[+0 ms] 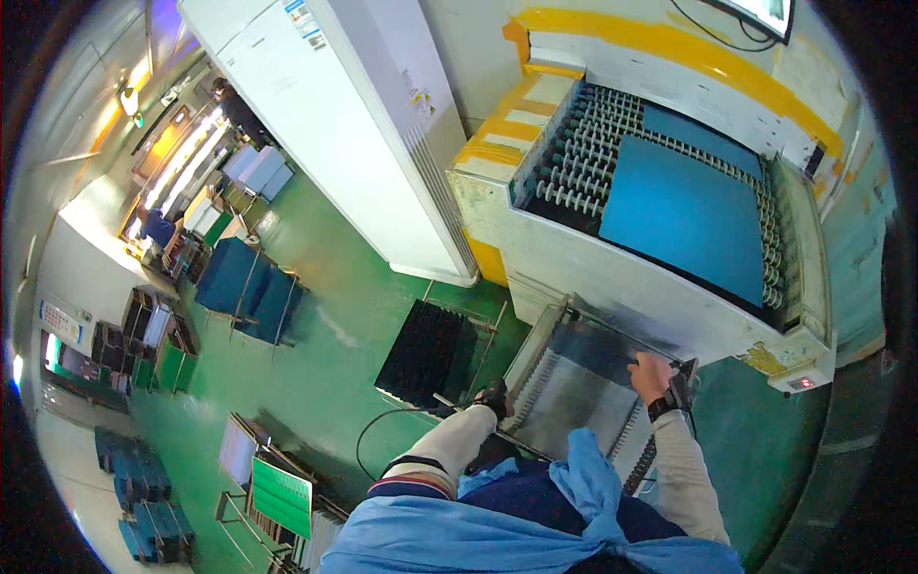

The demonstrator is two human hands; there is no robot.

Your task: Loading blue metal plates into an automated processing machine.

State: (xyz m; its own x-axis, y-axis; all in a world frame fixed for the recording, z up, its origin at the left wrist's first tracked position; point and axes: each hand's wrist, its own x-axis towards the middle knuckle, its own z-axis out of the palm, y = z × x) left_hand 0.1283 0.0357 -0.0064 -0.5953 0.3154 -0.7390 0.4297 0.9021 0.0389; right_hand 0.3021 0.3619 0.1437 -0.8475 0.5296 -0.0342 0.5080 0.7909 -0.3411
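Observation:
A metal rack point(574, 421) with toothed, slotted sides stands in front of my body. Inside its far part is a dark flat panel or surface point(598, 356). My right hand point(652, 376) is at the rack's right side, fingers curled closed near the panel's edge; what they hold, if anything, is too small to make out. At the rack's left side is my left hand point(501, 399), its fingers mostly hidden behind the wrist and a dark strap. Just beyond the rack, a roller conveyor point(574, 172) carries a large blue panel point(679, 215) and another blue panel point(703, 134) behind it.
A rack of black panels point(430, 356) stands on the green floor left of my left hand. A tall white cabinet point(325, 124) rises beyond it. Racks with green boards point(282, 497) and blue panels point(249, 287) stand farther left. Two people are at the far left.

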